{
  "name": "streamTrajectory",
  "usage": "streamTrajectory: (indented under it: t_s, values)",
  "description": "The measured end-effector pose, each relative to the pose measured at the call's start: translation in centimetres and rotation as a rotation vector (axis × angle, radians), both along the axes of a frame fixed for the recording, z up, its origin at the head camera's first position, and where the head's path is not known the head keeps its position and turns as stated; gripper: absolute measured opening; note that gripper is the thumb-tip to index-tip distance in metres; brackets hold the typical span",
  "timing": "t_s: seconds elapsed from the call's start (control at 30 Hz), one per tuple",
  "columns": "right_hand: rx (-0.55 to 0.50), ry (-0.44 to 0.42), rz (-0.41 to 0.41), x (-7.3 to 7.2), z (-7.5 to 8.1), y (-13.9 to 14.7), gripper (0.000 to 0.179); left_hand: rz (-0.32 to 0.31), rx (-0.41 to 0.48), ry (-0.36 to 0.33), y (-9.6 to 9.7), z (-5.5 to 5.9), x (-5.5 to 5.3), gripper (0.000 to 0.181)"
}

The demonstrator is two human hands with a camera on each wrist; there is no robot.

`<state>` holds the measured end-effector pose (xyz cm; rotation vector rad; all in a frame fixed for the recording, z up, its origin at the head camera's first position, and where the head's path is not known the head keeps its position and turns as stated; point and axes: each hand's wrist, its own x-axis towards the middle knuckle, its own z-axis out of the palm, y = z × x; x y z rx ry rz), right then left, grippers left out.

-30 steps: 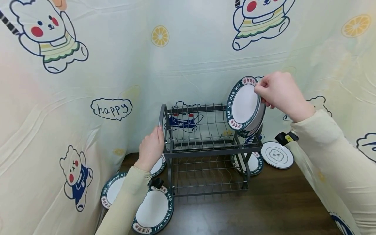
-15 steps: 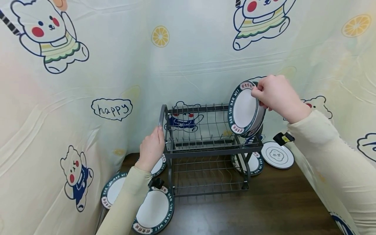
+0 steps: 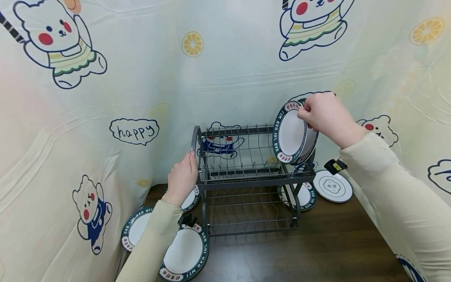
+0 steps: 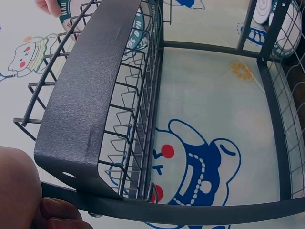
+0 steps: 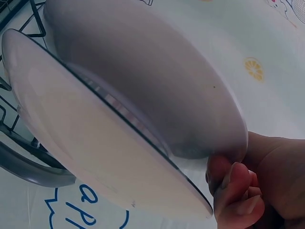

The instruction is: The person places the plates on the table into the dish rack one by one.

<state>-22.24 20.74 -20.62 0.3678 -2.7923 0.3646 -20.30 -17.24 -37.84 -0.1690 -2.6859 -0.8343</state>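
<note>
My left hand (image 3: 182, 178) grips the curved side rail at the left end of a dark two-tier dish rack (image 3: 255, 181); the rail and curled fingers also show in the left wrist view. My right hand (image 3: 327, 116) pinches the upper rim of a white plate (image 3: 289, 133) with a green lettered border. This plate stands tilted on edge at the right end of the upper tier. Right behind it, a second plate (image 3: 311, 140) is mostly hidden. In the right wrist view, the undersides of both show, and my fingers (image 5: 238, 176) are at one plate's rim.
On the brown table (image 3: 260, 258), bordered plates lie at the front left (image 3: 186, 250), far left (image 3: 137, 227), behind my left wrist (image 3: 191, 198) and behind the rack's right legs (image 3: 305, 197). A white plate (image 3: 332, 186) lies at the right. A printed curtain (image 3: 225, 78) surrounds everything.
My right hand has moved down and slightly left, and the plate it holds has come lower at the rack's right end. The left hand keeps its grip on the rail.
</note>
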Motion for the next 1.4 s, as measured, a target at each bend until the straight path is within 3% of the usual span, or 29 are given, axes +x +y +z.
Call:
streamTrajectory:
  t_s: [0.27,0.67,1.4]
  values:
    - [0.046,0.050,0.016,0.0,-0.6,-0.7,0.042,0.007,-0.003,-0.007,0.0,0.0,0.0,0.040]
    - [0.045,0.027,0.017,-0.1,-0.9,-1.6,0.040,0.004,0.001,-0.004,0.0,0.0,0.0,0.040]
    - [0.136,0.140,-0.036,-1.1,-1.6,-2.5,0.039,-0.005,-0.015,0.018,-0.1,-0.4,-0.3,0.044]
